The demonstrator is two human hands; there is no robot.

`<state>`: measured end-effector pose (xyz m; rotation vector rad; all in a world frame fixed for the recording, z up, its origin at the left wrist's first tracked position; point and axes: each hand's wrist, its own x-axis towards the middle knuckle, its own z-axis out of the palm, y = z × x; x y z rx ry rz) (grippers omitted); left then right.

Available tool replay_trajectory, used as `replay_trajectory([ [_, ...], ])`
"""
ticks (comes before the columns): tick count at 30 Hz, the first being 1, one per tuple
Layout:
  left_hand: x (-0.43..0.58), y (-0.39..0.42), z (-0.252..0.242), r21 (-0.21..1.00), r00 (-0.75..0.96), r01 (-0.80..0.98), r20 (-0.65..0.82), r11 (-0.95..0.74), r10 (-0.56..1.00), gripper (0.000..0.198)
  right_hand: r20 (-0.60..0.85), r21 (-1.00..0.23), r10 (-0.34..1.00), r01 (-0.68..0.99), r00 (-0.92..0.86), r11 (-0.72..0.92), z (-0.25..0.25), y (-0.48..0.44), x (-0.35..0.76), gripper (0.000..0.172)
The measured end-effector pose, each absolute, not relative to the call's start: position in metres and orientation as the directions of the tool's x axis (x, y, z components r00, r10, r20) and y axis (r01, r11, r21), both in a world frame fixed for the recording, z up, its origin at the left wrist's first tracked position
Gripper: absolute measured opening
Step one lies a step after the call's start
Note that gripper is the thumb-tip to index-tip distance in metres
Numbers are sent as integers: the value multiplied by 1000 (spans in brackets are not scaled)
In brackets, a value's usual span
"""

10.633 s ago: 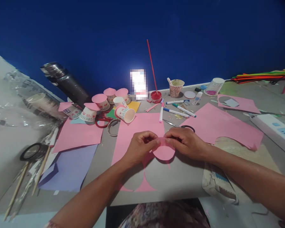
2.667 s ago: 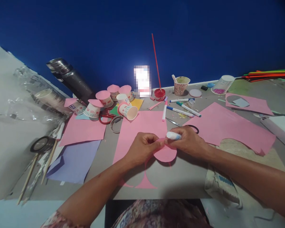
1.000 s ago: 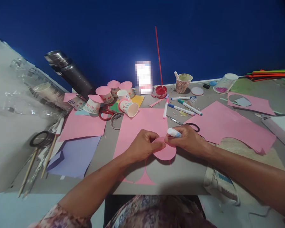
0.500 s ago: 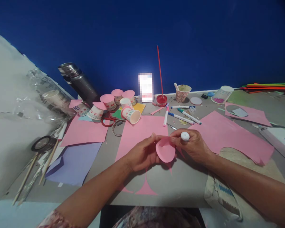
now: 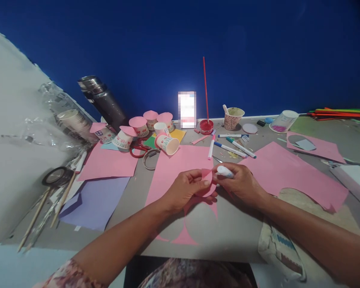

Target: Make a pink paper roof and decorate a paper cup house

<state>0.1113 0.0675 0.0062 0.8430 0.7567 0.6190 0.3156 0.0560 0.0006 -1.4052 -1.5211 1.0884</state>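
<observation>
My left hand (image 5: 184,190) pinches a small pink paper cone (image 5: 208,183) that is curled up from a cut disc, held just above the grey table. My right hand (image 5: 241,184) grips a white glue stick (image 5: 225,171) lying across its fingers, and its fingertips also press on the cone's right edge. Both hands hover over a large pink sheet (image 5: 180,164) with round cut-outs in its near end.
Paper cups with pink cone lids (image 5: 138,127) cluster at the back left beside red scissors (image 5: 138,149) and a dark flask (image 5: 103,102). Markers (image 5: 234,147) and a red paint pot (image 5: 206,127) lie behind. More pink sheets (image 5: 291,172) spread right; purple paper (image 5: 93,200) left.
The pink disc, flat on the table a second ago, has been lifted and curled into a cone between both hands. The glue stick has stayed in my right hand since 2.7 s ago.
</observation>
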Motion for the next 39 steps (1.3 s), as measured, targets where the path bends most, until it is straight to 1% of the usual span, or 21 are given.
replay_trajectory([
  [3, 113, 69, 6, 859, 513, -174, -339, 482, 789, 48, 17, -916, 992, 395, -126, 66, 5, 56, 321, 28],
  [6, 114, 71, 6, 913, 412, -140, -299, 384, 861, 40, 101, -881, 985, 448, -139, 153, 7, 52, 323, 40],
  [7, 114, 71, 6, 932, 384, -120, -273, 341, 882, 35, 134, -856, 980, 481, -146, 188, 8, 50, 322, 40],
  [10, 115, 72, 5, 973, 338, -46, -196, 225, 920, 27, 235, -738, 951, 599, -202, 310, 7, 45, 317, 32],
  [13, 115, 71, 5, 988, 350, 13, -150, 155, 925, 27, 312, -602, 916, 693, -253, 397, 6, 41, 313, 30],
  [18, 114, 67, 8, 998, 451, 67, -30, 0, 892, 27, 405, -414, 876, 802, -262, 431, 3, 43, 312, 35],
  [21, 113, 65, 9, 994, 486, 107, -50, -3, 873, 27, 443, -326, 849, 830, -289, 452, 2, 44, 312, 40],
  [25, 112, 64, 8, 997, 512, 62, -67, 41, 856, 31, 489, -231, 806, 843, -332, 487, -1, 43, 312, 45],
  [29, 110, 65, 11, 996, 545, 52, -93, 77, 833, 32, 514, -149, 779, 857, -359, 494, -3, 41, 310, 42],
  [32, 108, 65, 14, 995, 548, 71, -96, 68, 831, 32, 551, -71, 740, 862, -386, 502, -1, 40, 308, 39],
  [34, 107, 65, 16, 995, 551, 85, -90, 51, 830, 32, 568, -40, 719, 859, -400, 510, 1, 39, 307, 37],
  [36, 108, 64, 18, 995, 562, 95, -75, 26, 824, 32, 562, -40, 728, 865, -394, 499, 2, 39, 307, 39],
  [39, 108, 63, 20, 994, 583, 102, -32, -34, 812, 28, 491, -119, 794, 875, -359, 470, 1, 38, 308, 45],
])
